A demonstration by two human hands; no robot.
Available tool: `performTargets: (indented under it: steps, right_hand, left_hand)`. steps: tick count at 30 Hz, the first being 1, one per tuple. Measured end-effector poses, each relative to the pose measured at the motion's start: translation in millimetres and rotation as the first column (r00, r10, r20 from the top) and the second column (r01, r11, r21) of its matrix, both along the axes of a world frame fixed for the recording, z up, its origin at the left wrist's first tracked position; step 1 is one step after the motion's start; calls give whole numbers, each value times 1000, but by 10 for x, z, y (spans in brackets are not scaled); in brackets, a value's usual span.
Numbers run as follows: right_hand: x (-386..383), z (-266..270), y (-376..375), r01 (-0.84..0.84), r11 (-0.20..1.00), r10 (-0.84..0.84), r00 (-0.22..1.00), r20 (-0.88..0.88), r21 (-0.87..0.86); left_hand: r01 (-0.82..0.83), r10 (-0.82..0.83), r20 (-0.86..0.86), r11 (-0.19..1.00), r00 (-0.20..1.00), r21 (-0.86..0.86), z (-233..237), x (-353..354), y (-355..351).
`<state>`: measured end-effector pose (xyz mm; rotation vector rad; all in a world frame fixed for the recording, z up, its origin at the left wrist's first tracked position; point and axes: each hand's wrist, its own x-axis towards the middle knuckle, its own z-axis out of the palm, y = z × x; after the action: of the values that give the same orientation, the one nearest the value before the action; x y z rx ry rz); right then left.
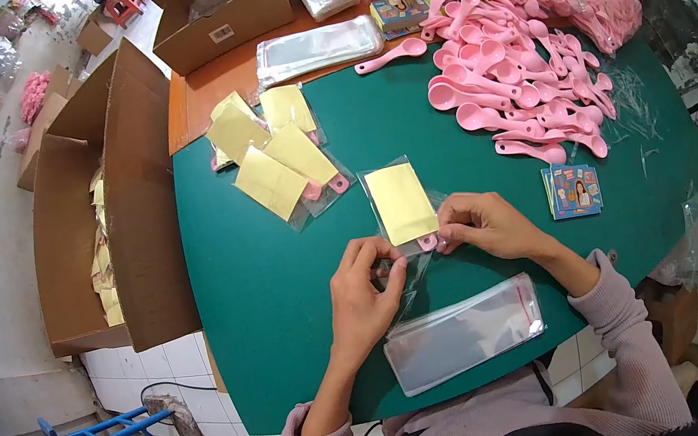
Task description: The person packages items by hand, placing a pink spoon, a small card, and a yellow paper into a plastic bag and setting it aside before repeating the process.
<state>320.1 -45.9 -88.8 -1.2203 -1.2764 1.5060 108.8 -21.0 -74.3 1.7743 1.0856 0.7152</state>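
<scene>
A clear plastic bag lies in front of me on the green table. Inside it are a pale yellow card and a pink spoon, of which only the handle end shows below the card. My left hand is closed at the bag's near left corner, fingers pinching the loose film. At the near right corner, my right hand pinches the bag's edge with thumb and forefinger. Close to my body, below both hands, rests a stack of flat clear bags.
Several filled bags lie at the left. Pink spoons are heaped at the right, above a small stack of printed cards. More clear bags sit at the back. A tall cardboard box stands against the table's left side.
</scene>
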Motion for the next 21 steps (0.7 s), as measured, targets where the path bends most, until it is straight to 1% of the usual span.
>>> performTargets:
  steps: [1, 2, 3, 4, 5, 7, 8, 10, 14, 16, 18, 19, 21]
  right_hand:
    - [-25, 10, -2, 0, 1000, 0, 1000, 0, -3]
    - [-69, 33, -4, 49, 998, -50, 999, -14, -41]
    - [-102, 47, -4, 98, 992, -101, 995, -25, -80]
    - [-118, 47, -4, 99, 992, -102, 994, -26, -82]
    - [-129, 48, -4, 133, 988, -135, 991, -16, -81]
    - [-139, 37, -9, 166, 983, -168, 986, -8, -83]
    - [-141, 27, -4, 186, 979, -187, 982, -2, -77]
    - [-150, 22, 2, 205, 976, -206, 979, 2, -74]
    - [-159, 46, 1, 230, 970, -231, 973, -6, -81]
    - [-165, 42, -6, 241, 968, -242, 970, -11, -72]
    - [-179, 22, -18, 270, 963, -270, 963, -8, -5]
    - [-184, 13, -23, 270, 963, -270, 963, -9, -4]
    - [-193, 4, -30, 242, 968, -246, 967, 60, 64]
  left_hand:
    - [-25, 25, 9, 1000, 1000, -4, 3, 5, 2]
    - [-25, 25, 8, 1000, 1000, -7, 6, 4, 5]
    - [-43, 42, -13, 998, 999, -44, 10, 1, 10]
    - [-60, 58, -33, 995, 998, -81, 10, 0, 13]
    - [-59, 56, -34, 995, 998, -82, -5, -1, 15]
    - [-79, 86, 17, 963, 996, -258, -43, -7, 17]
    - [-80, 87, 16, 963, 996, -259, -43, 5, 17]
    - [-139, 169, 112, 961, 979, -239, -42, 35, 9]
    - [-132, 161, 107, 962, 981, -241, -84, 25, 10]
    - [-86, 122, 122, 960, 985, -265, -90, 19, 10]
    - [-70, 109, 135, 961, 985, -268, -108, 13, 7]
    - [-56, 98, 148, 961, 984, -270, -117, 9, 6]
    - [-48, 85, 127, 963, 988, -266, -137, -6, 10]
